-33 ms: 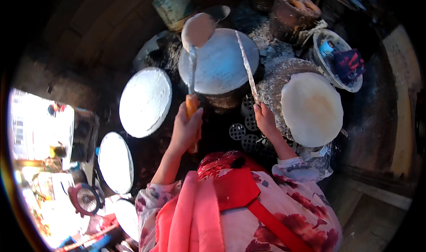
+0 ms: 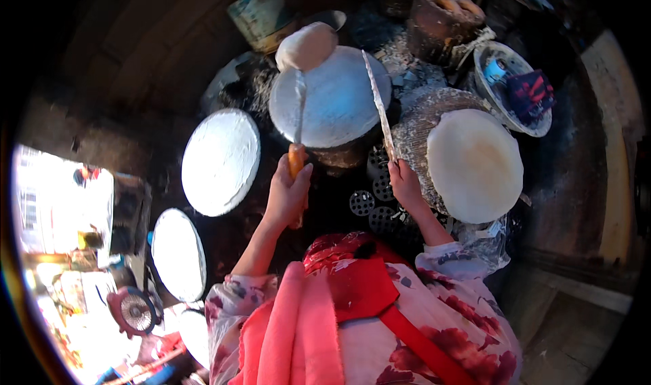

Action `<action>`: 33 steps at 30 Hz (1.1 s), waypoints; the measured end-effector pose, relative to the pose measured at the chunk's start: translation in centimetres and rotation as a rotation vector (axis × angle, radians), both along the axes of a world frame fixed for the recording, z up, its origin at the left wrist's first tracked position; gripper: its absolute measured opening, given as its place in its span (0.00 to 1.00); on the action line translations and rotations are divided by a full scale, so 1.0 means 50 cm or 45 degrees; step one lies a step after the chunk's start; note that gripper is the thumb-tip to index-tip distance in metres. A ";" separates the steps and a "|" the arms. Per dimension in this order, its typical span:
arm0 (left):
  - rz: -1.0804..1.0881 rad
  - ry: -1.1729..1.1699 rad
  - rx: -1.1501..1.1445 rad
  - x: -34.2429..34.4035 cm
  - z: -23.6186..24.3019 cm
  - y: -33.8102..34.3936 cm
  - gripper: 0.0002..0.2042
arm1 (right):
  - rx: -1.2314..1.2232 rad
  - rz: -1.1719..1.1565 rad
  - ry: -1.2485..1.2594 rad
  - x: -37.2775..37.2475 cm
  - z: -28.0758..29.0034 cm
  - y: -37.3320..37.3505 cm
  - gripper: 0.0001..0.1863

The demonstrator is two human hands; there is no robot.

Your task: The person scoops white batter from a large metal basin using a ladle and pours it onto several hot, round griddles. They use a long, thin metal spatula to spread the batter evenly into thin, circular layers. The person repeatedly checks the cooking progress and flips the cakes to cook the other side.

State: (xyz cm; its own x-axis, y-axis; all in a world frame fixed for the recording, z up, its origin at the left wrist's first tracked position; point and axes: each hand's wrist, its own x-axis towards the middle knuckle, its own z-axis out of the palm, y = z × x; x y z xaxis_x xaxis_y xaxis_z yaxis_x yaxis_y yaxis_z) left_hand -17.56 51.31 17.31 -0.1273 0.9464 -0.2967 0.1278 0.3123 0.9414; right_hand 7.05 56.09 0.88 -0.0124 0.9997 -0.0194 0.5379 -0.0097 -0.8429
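Note:
My left hand (image 2: 288,188) is closed round the orange wooden handle (image 2: 296,158) of a long metal tool (image 2: 299,100). A pale, rounded mass (image 2: 306,46), perhaps dough, is at that tool's tip, over the back of a round grey griddle (image 2: 339,113); whether it touches the surface I cannot tell. My right hand (image 2: 403,181) grips a long, thin, whitish-crusted stick (image 2: 376,100), its tip over the griddle's right part. Right of that hand lies a round pale flat sheet (image 2: 475,168) on a coarse woven round base (image 2: 424,113).
Two white-coated discs (image 2: 220,161) (image 2: 178,253) stand at left, near a fan (image 2: 135,310) and bright opening. Perforated cylinders (image 2: 363,203) sit below the griddle. Behind are a battered bucket (image 2: 254,15), a brown cylinder (image 2: 444,18) and a basin (image 2: 491,93) holding a dark cloth.
The mass on my left hand's tool has shifted slightly right and looks more tilted, with the tool's shaft following. My right hand and its stick have moved very slightly.

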 end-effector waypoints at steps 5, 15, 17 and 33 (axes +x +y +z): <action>-0.271 -0.923 -0.311 0.000 -0.029 0.154 0.14 | -0.152 -0.233 0.264 0.029 -0.066 -0.030 0.16; -0.457 -0.504 -0.319 0.027 -0.048 0.260 0.12 | -0.094 -0.322 0.477 -0.043 -0.052 -0.014 0.13; -0.462 -0.274 -0.236 0.033 -0.088 0.279 0.12 | -0.110 -0.336 0.400 -0.068 -0.051 -0.004 0.13; -0.431 1.248 0.280 -0.076 -0.223 0.431 0.21 | -0.262 -0.331 -0.261 -0.232 0.041 0.126 0.13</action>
State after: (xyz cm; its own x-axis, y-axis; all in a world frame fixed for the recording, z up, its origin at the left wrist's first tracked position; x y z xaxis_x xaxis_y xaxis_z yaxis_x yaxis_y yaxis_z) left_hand -21.36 72.85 6.18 0.0620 0.9978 -0.0253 0.9105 -0.0461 0.4110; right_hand -4.53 62.38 2.93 0.2656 0.9440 -0.1956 0.6522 -0.3254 -0.6847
